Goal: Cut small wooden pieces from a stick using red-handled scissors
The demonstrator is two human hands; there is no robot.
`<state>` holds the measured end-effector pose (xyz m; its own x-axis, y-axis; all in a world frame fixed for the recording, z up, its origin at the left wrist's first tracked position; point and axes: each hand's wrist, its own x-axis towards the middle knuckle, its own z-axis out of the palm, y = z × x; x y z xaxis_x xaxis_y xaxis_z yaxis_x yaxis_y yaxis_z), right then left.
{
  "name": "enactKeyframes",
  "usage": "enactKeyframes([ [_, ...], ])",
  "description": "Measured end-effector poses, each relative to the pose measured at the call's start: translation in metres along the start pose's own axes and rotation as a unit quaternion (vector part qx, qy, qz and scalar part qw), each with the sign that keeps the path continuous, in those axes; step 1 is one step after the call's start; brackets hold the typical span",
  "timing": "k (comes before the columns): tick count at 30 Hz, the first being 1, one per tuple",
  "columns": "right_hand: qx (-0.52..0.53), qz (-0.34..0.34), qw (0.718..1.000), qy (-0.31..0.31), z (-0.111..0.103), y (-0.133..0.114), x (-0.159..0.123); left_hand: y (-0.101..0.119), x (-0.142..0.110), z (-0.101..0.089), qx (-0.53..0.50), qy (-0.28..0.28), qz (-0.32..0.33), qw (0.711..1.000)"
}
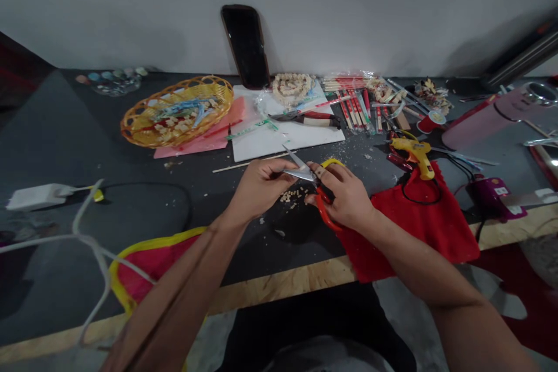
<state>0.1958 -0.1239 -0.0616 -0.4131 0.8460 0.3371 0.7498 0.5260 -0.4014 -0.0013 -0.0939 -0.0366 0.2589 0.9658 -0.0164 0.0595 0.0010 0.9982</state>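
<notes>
My right hand (344, 189) is closed around the handles of a pair of scissors (300, 173), which have an orange-red loop and a yellow loop. Their blades stand apart and point left, toward my other hand. Fingers pinched together, my left hand (261, 186) is at the blades; whatever is between its fingertips is too small to make out. On the dark table just below the blades lies a little heap of short pale cut pieces (290, 195). A thin pale stick (248, 163) rests on the table behind my left hand.
Behind my hands a white board (300, 136) bears pliers (305, 120) and a beaded ring (292, 88). A yellow basket (131, 122) holds small pieces. A phone (246, 46) leans on the wall. To the right are a yellow glue gun (414, 154), red cloth (418, 221) and pink bottle (483, 119).
</notes>
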Motion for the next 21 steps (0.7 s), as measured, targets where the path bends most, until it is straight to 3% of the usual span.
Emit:
enactKeyframes([
  [16, 0.015, 0.039, 0.999, -0.005, -0.0032, 0.0006, 0.0017, -0.0034, 0.0004, 0.0022, 0.041, 0.069, 0.020, 0.997],
  [21, 0.000, 0.019, 1.000, -0.004, -0.0039, 0.0013, 0.0025, -0.0087, 0.0020, 0.0013, 0.007, 0.059, -0.001, 0.998],
])
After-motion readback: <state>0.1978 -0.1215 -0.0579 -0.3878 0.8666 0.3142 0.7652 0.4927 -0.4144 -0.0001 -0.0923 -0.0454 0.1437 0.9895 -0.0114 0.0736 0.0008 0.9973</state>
